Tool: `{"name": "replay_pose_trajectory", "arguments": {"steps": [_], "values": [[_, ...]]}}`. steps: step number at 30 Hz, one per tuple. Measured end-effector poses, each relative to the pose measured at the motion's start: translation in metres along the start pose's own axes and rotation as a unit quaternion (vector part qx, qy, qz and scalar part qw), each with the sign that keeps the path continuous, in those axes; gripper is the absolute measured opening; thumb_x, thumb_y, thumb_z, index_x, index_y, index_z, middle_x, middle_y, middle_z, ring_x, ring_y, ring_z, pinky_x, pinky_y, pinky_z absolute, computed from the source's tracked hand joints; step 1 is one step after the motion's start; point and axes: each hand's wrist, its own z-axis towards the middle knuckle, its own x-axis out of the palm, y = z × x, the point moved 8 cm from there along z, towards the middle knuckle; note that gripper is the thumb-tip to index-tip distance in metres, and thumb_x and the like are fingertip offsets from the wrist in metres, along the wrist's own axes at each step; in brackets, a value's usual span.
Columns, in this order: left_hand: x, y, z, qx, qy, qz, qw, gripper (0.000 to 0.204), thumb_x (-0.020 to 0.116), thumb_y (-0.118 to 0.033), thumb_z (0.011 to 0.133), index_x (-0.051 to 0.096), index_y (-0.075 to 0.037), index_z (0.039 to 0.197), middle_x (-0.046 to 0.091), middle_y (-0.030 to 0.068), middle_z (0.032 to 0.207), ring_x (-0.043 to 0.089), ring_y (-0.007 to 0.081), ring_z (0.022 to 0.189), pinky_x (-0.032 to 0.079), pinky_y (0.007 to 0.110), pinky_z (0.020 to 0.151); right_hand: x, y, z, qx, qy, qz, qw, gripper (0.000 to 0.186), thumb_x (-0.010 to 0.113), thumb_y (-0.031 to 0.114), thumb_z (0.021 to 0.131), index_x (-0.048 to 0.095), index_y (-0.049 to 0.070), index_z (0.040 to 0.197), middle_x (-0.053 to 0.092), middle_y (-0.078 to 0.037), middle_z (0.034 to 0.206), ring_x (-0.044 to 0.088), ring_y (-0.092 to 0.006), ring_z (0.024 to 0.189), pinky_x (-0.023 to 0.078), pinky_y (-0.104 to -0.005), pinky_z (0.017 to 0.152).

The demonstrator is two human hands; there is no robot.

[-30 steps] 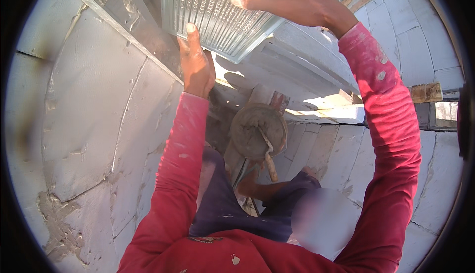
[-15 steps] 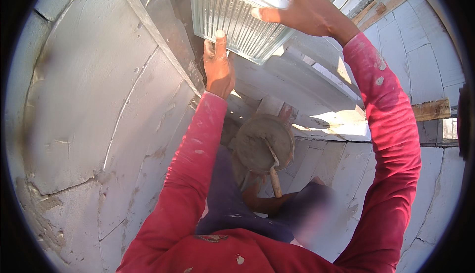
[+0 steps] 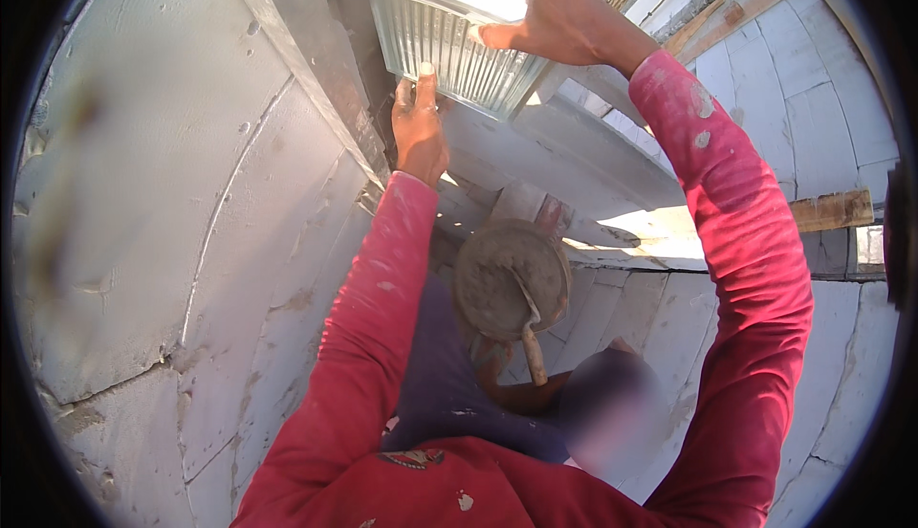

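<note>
A clear ribbed glass block (image 3: 442,40) is held up at the top of the view, between my two hands. My left hand (image 3: 420,126) grips its lower left edge, thumb up on the ribbed face and fingers behind. From the right, my right hand (image 3: 564,16) spans the block's upper right side, its thumb on the ribbed face and its fingers along the sunlit upper side. Below stands a round bucket (image 3: 466,279) with grey mortar. A trowel (image 3: 532,337) rests in it, its wooden handle sticking out over the rim toward me.
A grey block wall (image 3: 239,174) rises close on my left, with an upright edge strip (image 3: 306,69). Beyond the bucket runs a pale ledge (image 3: 564,169) with openings. A wooden board (image 3: 832,210) juts out at the right, by a white block wall (image 3: 808,88).
The glass block has tipped, so more of its bright upper side shows. My right hand has shifted a little left with it; my left hand keeps its hold.
</note>
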Motion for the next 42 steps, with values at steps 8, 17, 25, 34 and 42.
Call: {"name": "replay_pose_trajectory", "arguments": {"steps": [8, 17, 25, 34, 42], "values": [[-0.003, 0.000, 0.007, 0.005, -0.001, -0.010, 1.000, 0.095, 0.074, -0.031, 0.098, 0.011, 0.000, 0.163, 0.045, 0.0197, 0.152, 0.047, 0.0279, 0.137, 0.039, 0.048, 0.115, 0.014, -0.016, 0.006, -0.008, -0.014, -0.013, 1.000, 0.088, 0.080, 0.042, 0.080, 0.047, -0.005, 0.147, 0.053, -0.034, 0.141, 0.047, -0.0476, 0.135, 0.037, -0.0522, 0.116], [-0.001, -0.020, 0.006, 0.078, 0.081, 0.064, 0.992, 0.092, 0.071, -0.027, 0.100, 0.008, -0.007, 0.164, 0.039, 0.0192, 0.153, 0.046, 0.0290, 0.139, 0.059, 0.046, 0.095, 0.011, -0.011, 0.005, 0.030, 0.033, -0.007, 0.999, 0.095, 0.080, 0.042, 0.081, 0.039, -0.006, 0.151, 0.047, -0.036, 0.146, 0.042, -0.0499, 0.139, 0.035, -0.0534, 0.118], [-0.008, -0.031, 0.011, 0.172, 0.016, 0.291, 0.941, 0.095, 0.083, -0.030, 0.088, 0.025, 0.003, 0.156, 0.052, 0.0204, 0.138, 0.055, 0.0291, 0.122, 0.048, 0.039, 0.103, 0.004, -0.014, 0.009, 0.046, 0.034, 0.022, 0.998, 0.098, 0.080, 0.040, 0.080, 0.035, -0.009, 0.151, 0.047, -0.037, 0.144, 0.045, -0.0478, 0.138, 0.038, -0.0495, 0.117], [0.019, -0.045, 0.010, 0.275, 0.049, 0.368, 0.887, 0.102, 0.094, -0.031, 0.070, 0.038, 0.006, 0.147, 0.058, 0.0208, 0.136, 0.058, 0.0315, 0.125, 0.044, 0.044, 0.110, 0.007, -0.028, 0.014, 0.061, 0.054, 0.075, 0.994, 0.104, 0.080, 0.044, 0.079, 0.032, -0.014, 0.150, 0.045, -0.036, 0.148, 0.045, -0.0450, 0.140, 0.038, -0.0458, 0.119], [0.012, -0.047, 0.014, 0.252, 0.039, 0.352, 0.901, 0.077, 0.084, -0.033, 0.086, 0.048, 0.004, 0.143, 0.063, 0.0193, 0.134, 0.061, 0.0282, 0.121, 0.046, 0.042, 0.107, 0.014, -0.042, 0.021, 0.074, 0.094, 0.076, 0.990, 0.118, 0.077, 0.057, 0.078, 0.024, -0.018, 0.152, 0.033, -0.039, 0.156, 0.035, -0.0471, 0.148, 0.031, -0.0467, 0.124]]}}
